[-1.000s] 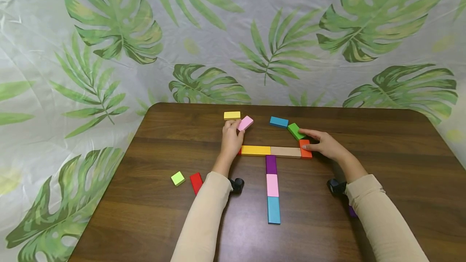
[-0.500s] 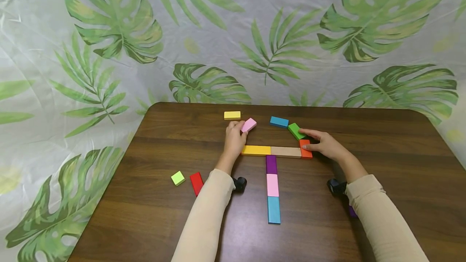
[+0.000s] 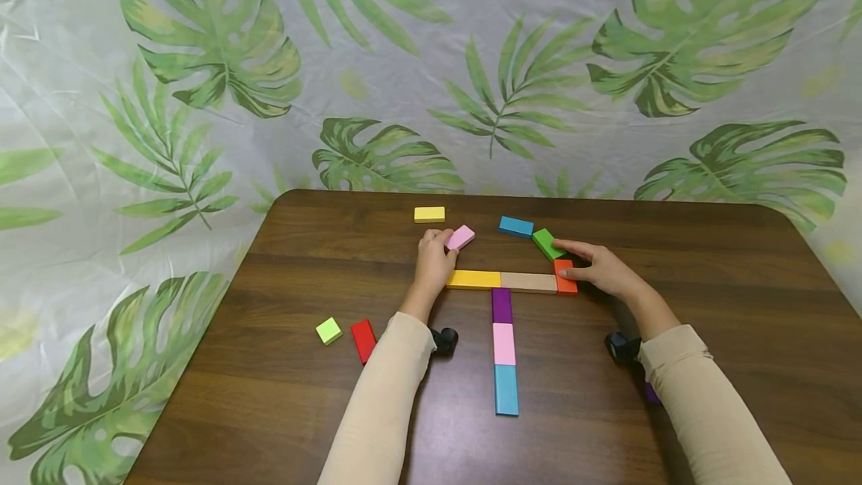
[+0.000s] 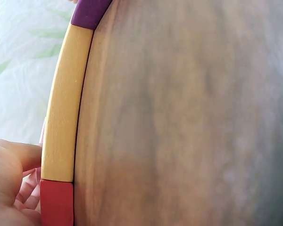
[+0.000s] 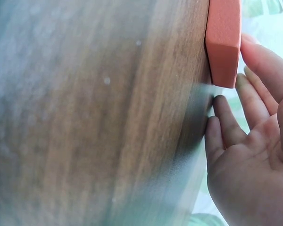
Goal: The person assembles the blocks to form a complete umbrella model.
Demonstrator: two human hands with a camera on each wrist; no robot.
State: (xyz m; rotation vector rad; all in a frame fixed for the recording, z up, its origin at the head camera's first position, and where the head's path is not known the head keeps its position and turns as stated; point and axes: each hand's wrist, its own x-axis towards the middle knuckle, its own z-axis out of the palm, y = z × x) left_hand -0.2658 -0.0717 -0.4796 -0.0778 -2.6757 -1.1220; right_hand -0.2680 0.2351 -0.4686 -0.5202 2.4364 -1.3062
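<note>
The left grip [image 3: 432,263] pinches a pink block [image 3: 461,237], left of and farther off than the tan block [image 3: 528,283]; it should be light, stiff, sturdy, slightly slippery, best held by its long sides. The right grip [image 3: 604,271], right of the tan block, is loosely spread, touching a green block [image 3: 545,243] and an orange block [image 3: 568,286].

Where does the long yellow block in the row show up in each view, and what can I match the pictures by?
Head: slightly below and right of centre, the long yellow block left of the tan block.
Left wrist: along the left side, between the purple block and the red block.
Right wrist: not in it.
Landmark: the purple block, in head and left wrist.
</note>
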